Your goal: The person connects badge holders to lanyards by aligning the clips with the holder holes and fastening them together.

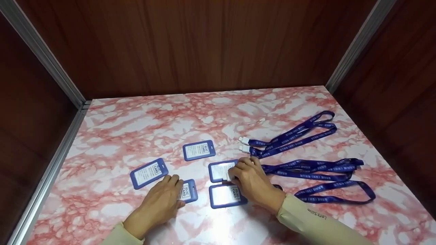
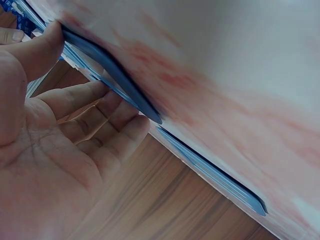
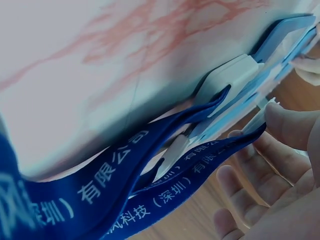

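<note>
My left hand (image 1: pixel 158 200) is at a blue-framed ID card holder (image 1: pixel 190 192) near the front of the table. In the left wrist view the thumb is on one edge of that holder (image 2: pixel 115 70) and the fingertips reach its other side. My right hand (image 1: pixel 252 180) pinches a white lanyard clip (image 3: pixel 254 122) between thumb and index finger, with dark blue strap (image 3: pixel 200 172) running from it. Under and beside this hand lie two more card holders, an upper one (image 1: pixel 218 170) and a lower one (image 1: pixel 221 197), both partly covered by it.
Two other card holders lie to the left, one farther back (image 1: pixel 199 150) and one beside my left hand (image 1: pixel 149 173). Blue lanyards, a back one (image 1: pixel 293 134), a middle one (image 1: pixel 316 170) and a front one (image 1: pixel 340 192), spread rightward. Dark wooden panels (image 1: pixel 204 47) enclose the marbled table (image 1: pixel 136 122).
</note>
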`<state>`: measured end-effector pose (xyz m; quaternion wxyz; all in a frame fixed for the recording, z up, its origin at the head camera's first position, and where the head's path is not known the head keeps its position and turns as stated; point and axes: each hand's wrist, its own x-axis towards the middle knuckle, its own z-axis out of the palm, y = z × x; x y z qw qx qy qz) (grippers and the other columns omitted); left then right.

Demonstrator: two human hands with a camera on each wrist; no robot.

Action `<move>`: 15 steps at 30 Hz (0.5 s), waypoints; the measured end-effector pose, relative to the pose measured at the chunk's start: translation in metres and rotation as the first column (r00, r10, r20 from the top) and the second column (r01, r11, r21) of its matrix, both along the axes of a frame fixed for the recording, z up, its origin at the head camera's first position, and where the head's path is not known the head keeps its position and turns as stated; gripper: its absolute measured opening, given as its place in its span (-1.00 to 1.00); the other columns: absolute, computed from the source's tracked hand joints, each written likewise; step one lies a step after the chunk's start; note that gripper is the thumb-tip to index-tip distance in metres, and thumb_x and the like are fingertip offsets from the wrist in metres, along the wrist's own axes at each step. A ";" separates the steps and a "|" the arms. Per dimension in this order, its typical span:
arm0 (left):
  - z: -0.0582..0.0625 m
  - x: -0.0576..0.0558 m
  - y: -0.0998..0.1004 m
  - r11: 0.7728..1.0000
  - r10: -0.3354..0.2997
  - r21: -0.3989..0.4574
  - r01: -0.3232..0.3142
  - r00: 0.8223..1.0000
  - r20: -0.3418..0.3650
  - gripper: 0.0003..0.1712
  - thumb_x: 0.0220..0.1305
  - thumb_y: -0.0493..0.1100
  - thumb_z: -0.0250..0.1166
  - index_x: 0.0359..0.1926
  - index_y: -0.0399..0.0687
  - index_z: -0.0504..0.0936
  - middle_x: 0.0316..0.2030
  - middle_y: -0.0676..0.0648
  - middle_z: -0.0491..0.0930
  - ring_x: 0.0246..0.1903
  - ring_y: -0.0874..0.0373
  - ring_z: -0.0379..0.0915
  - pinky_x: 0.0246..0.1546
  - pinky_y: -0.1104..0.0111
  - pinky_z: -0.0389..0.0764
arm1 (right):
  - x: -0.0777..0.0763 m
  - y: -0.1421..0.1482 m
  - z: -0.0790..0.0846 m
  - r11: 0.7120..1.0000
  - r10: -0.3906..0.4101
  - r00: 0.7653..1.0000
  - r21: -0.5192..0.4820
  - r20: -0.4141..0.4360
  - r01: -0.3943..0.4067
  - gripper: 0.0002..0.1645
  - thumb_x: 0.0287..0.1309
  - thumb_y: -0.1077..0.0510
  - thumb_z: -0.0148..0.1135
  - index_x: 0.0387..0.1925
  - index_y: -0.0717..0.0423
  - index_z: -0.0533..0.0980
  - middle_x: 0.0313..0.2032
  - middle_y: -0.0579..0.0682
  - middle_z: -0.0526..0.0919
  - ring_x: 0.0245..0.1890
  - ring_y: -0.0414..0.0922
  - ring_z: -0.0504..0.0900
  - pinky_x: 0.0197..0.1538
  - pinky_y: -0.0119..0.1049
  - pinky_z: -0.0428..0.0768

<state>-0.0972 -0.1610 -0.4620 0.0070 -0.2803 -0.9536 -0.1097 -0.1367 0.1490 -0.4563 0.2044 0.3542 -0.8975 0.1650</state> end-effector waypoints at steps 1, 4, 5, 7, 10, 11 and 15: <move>0.000 0.000 0.000 1.000 0.001 0.000 -0.001 1.000 0.001 -0.31 0.20 -0.05 0.50 0.22 -0.40 0.53 0.04 -0.20 0.50 0.02 -0.09 0.43 0.10 0.05 0.54 | 0.000 -0.001 -0.001 1.000 0.005 1.000 -0.002 -0.001 -0.005 -0.73 -0.05 0.36 0.48 -0.45 -0.05 0.58 -0.42 -0.14 0.63 -0.18 -0.07 0.55 0.02 -0.01 0.39; 0.000 0.000 0.000 1.000 0.003 -0.001 -0.003 1.000 0.005 -0.30 0.21 -0.04 0.50 0.23 -0.40 0.52 0.06 -0.21 0.50 0.05 -0.10 0.43 0.12 0.05 0.54 | -0.001 -0.003 -0.002 1.000 0.015 1.000 -0.010 0.001 -0.015 -0.71 -0.06 0.39 0.45 -0.48 -0.05 0.56 -0.44 -0.14 0.62 -0.20 -0.08 0.54 0.00 -0.02 0.38; 0.000 0.000 0.000 1.000 0.002 -0.002 -0.002 1.000 0.005 -0.30 0.21 -0.04 0.50 0.23 -0.40 0.52 0.07 -0.21 0.50 0.05 -0.11 0.43 0.13 0.04 0.54 | -0.002 -0.003 -0.002 1.000 0.019 1.000 -0.014 0.000 -0.019 -0.70 -0.06 0.40 0.43 -0.49 -0.05 0.55 -0.45 -0.14 0.61 -0.20 -0.08 0.54 -0.01 -0.02 0.38; 0.000 0.000 0.000 1.000 -0.001 -0.005 0.001 1.000 0.006 -0.30 0.21 -0.04 0.49 0.23 -0.40 0.52 0.07 -0.22 0.50 0.06 -0.12 0.44 0.14 0.04 0.53 | -0.002 -0.004 -0.002 0.999 0.025 1.000 -0.022 -0.005 -0.025 -0.70 -0.06 0.41 0.41 -0.51 -0.04 0.53 -0.46 -0.14 0.60 -0.21 -0.08 0.54 -0.01 -0.02 0.38; 0.001 0.000 0.000 1.000 -0.001 -0.008 0.001 1.000 0.011 -0.30 0.22 -0.05 0.49 0.24 -0.40 0.51 0.08 -0.22 0.50 0.07 -0.12 0.43 0.15 0.05 0.53 | -0.002 -0.006 -0.002 0.999 0.028 1.000 -0.026 -0.013 -0.028 -0.68 -0.08 0.43 0.39 -0.52 -0.05 0.52 -0.48 -0.14 0.58 -0.22 -0.09 0.53 0.00 -0.01 0.38; 0.001 0.000 0.000 1.000 0.000 -0.008 0.000 1.000 0.013 -0.30 0.22 -0.05 0.49 0.24 -0.40 0.51 0.09 -0.22 0.50 0.07 -0.12 0.43 0.16 0.05 0.52 | -0.002 -0.007 -0.002 0.999 0.029 0.999 -0.027 -0.015 -0.029 -0.67 -0.09 0.44 0.38 -0.53 -0.05 0.51 -0.48 -0.15 0.57 -0.22 -0.09 0.53 -0.01 -0.01 0.38; 0.001 0.000 0.001 1.000 0.007 -0.010 -0.006 1.000 0.020 -0.31 0.23 -0.06 0.48 0.24 -0.40 0.50 0.11 -0.23 0.50 0.08 -0.12 0.42 0.18 0.05 0.51 | -0.002 -0.009 -0.002 0.999 0.027 1.000 -0.023 -0.014 -0.027 -0.67 -0.12 0.46 0.34 -0.54 -0.04 0.51 -0.50 -0.15 0.56 -0.24 -0.09 0.52 -0.02 -0.02 0.37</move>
